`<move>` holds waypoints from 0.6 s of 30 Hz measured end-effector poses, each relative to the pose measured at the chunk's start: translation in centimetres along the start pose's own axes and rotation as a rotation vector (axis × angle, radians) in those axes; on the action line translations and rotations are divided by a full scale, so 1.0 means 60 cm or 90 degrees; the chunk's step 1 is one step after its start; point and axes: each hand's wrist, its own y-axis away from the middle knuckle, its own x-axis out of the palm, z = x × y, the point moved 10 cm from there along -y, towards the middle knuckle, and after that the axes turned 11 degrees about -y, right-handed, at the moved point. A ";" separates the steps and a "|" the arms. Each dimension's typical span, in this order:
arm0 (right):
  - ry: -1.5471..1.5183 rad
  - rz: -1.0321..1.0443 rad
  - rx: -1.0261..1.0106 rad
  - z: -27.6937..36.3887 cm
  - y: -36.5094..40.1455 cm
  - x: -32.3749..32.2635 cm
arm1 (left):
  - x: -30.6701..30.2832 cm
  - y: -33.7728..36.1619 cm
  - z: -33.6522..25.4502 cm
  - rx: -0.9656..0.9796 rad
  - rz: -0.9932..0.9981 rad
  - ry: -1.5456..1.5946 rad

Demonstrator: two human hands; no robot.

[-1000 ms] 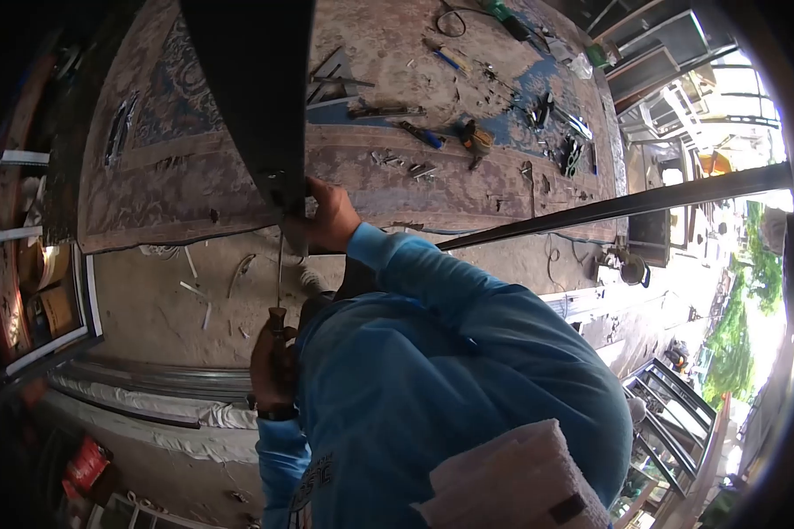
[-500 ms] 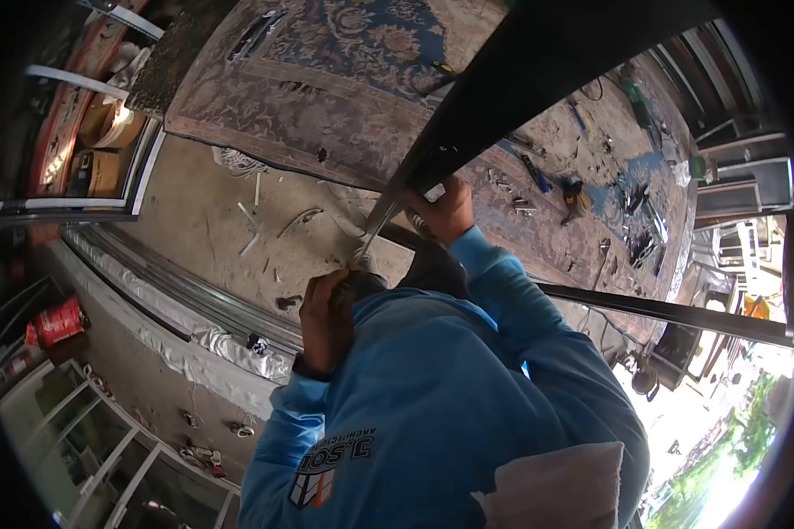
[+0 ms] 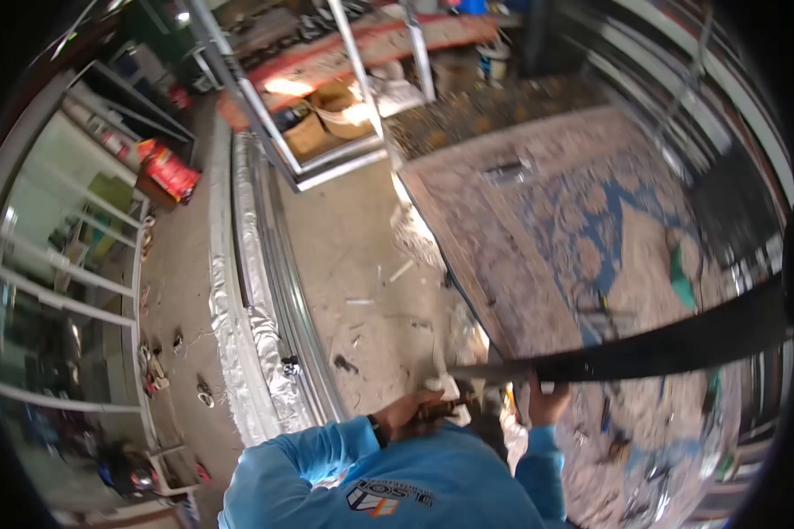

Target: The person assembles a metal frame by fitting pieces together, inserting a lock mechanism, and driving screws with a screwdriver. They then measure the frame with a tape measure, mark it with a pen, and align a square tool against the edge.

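Note:
A long dark metal profile (image 3: 653, 357) stretches from near my waist out to the right edge of the view. My right hand (image 3: 549, 404) grips its lower edge, a short way from the near end. Close to that end, in front of my waist, my left hand (image 3: 408, 416) is closed with its fingers curled. Something small and dark seems to be at those fingers, but blur hides what it is. A dark band circles the left wrist.
A patterned carpet (image 3: 538, 238) covers the floor ahead and to the right, with scattered tools. Long metal profiles (image 3: 278, 291) lie along the left beside crumpled silvery wrapping (image 3: 251, 353). Upright metal frames (image 3: 344, 167) stand ahead near cardboard boxes (image 3: 304, 137). A red bag (image 3: 168, 172) sits far left.
The view has swung to the left. The dark profile now lies nearly level across the right side instead of rising steeply. My right hand stays on it, and my left remains near its end.

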 end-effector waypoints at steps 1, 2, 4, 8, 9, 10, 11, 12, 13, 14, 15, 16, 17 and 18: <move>-0.027 0.004 -0.012 -0.001 0.001 -0.006 | 0.034 0.023 -0.023 0.053 -0.014 -0.138; -0.007 0.000 -0.023 0.001 0.003 -0.009 | 0.064 0.049 -0.043 0.099 -0.030 -0.280; -0.010 -0.017 -0.023 -0.002 0.004 -0.009 | 0.080 0.073 -0.106 0.466 -0.151 -0.610; 0.014 0.005 0.006 -0.005 0.001 -0.011 | 0.065 0.075 -0.110 0.521 -0.180 -0.492; 0.029 -0.010 0.010 -0.024 0.006 -0.013 | 0.037 0.038 -0.072 0.310 -0.098 -0.261; 0.044 -0.025 0.012 -0.041 0.008 -0.015 | 0.024 0.013 -0.021 0.096 -0.016 -0.034; -0.021 -0.042 -0.013 -0.052 0.008 -0.015 | 0.040 0.004 -0.022 0.128 0.134 -0.063; -0.007 -0.033 -0.016 -0.047 0.008 -0.015 | 0.054 0.004 -0.022 0.162 0.283 -0.089; 0.006 -0.026 -0.019 -0.029 0.006 -0.014 | 0.069 0.035 -0.053 0.276 0.093 -0.275; 0.020 -0.018 -0.019 -0.020 0.006 -0.013 | 0.071 0.069 -0.086 0.384 -0.104 -0.454; 0.025 -0.020 -0.026 -0.026 0.006 -0.015 | 0.107 0.111 -0.115 0.634 -0.210 -0.747; 0.031 -0.021 -0.032 -0.036 0.007 -0.014 | 0.098 0.103 -0.106 0.604 -0.211 -0.699; 0.036 -0.023 -0.038 -0.044 0.009 -0.015 | 0.085 0.092 -0.097 0.574 -0.213 -0.652; 0.045 -0.020 -0.049 -0.038 0.009 -0.014 | 0.072 0.079 -0.093 0.546 -0.214 -0.606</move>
